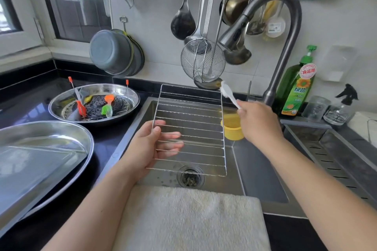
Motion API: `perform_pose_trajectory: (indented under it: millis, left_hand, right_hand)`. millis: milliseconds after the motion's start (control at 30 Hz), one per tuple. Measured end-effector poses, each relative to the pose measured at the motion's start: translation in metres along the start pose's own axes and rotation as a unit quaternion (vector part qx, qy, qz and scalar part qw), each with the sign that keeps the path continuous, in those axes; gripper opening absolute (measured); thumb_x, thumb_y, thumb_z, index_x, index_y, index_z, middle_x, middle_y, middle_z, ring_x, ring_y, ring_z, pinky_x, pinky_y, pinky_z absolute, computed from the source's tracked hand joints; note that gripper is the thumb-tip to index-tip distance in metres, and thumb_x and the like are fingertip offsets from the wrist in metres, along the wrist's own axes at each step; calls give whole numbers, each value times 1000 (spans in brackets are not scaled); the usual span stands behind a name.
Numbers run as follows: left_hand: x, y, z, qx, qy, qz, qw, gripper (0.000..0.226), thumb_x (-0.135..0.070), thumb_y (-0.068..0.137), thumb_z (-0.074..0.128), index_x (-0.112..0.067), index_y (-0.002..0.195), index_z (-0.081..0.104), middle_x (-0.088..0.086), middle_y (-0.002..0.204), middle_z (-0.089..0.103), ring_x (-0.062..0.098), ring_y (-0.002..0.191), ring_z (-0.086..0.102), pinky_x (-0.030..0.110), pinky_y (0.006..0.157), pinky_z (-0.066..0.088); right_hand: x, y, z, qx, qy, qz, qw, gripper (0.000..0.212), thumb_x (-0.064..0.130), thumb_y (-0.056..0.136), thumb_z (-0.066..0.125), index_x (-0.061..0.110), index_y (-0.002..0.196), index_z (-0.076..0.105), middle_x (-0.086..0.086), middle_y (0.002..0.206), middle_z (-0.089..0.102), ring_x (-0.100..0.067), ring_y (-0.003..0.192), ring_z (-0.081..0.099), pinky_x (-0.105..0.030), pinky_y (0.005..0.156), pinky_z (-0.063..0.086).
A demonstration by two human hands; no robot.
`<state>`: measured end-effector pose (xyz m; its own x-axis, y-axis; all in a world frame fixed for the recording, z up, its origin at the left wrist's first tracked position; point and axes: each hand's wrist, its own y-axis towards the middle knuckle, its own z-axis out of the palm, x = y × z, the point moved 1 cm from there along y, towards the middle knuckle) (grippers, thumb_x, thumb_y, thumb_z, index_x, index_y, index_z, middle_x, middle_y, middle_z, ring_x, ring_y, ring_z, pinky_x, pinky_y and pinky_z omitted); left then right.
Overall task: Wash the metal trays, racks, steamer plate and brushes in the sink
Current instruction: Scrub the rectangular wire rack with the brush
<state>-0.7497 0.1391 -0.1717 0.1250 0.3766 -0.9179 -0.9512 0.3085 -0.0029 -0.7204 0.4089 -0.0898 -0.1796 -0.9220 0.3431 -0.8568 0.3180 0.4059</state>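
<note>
My left hand (151,144) grips the wire rack (191,128) over the sink (263,169), fingers curled round its edge. My right hand (258,122) pinches a white brush (227,92) at the rack's far corner.

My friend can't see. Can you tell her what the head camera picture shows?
A person's left hand holds a wire rack above the sink, while the right hand holds a white brush at the rack's far corner. A round metal tray with small brushes sits on the counter.
</note>
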Motion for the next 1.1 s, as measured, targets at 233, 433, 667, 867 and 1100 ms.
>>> perform_pose_trajectory:
  millis: [233, 433, 667, 867, 1100]
  left_hand:
    - [3, -1, 2, 25, 25, 25, 999, 21, -20, 115, 31, -12, 127, 45, 24, 107, 75, 43, 91, 76, 41, 68, 64]
    - [6, -4, 5, 49, 86, 12, 995, 20, -18, 115, 32, -13, 128, 47, 22, 105, 76, 44, 91, 76, 40, 68, 63]
    - [5, 0, 0, 31, 100, 22, 994, 20, -16, 114, 36, -16, 125, 53, 19, 108, 75, 43, 94, 75, 49, 78, 64]
    - [8, 1, -3, 17, 106, 16, 994, 23, -14, 112, 42, -18, 126, 60, 18, 108, 76, 41, 95, 76, 48, 79, 63]
    - [10, 0, -5, 23, 110, 6, 994, 21, -13, 110, 49, -13, 124, 64, 16, 108, 77, 40, 94, 76, 41, 75, 64]
  right_hand:
    - [21, 6, 11, 15, -19, 24, 999, 32, 18, 106, 44, 17, 128, 67, -11, 97, 61, -30, 81, 53, -33, 58, 36]
    - [88, -8, 32, 41, 25, -104, 993, 32, 22, 105, 47, 27, 131, 65, -5, 97, 55, -29, 89, 56, -36, 69, 42]
    - [105, 0, 23, 64, -44, -200, 977, 39, 22, 104, 49, 40, 136, 59, 3, 93, 48, -29, 84, 56, -39, 68, 45]
    - [90, -9, 10, 149, -83, -254, 952, 38, 29, 107, 46, 49, 139, 52, 6, 96, 52, -18, 79, 55, -38, 68, 49]
    - [71, -1, 13, 78, -108, -251, 959, 45, 22, 106, 48, 48, 143, 50, 6, 93, 49, -24, 74, 52, -39, 68, 48]
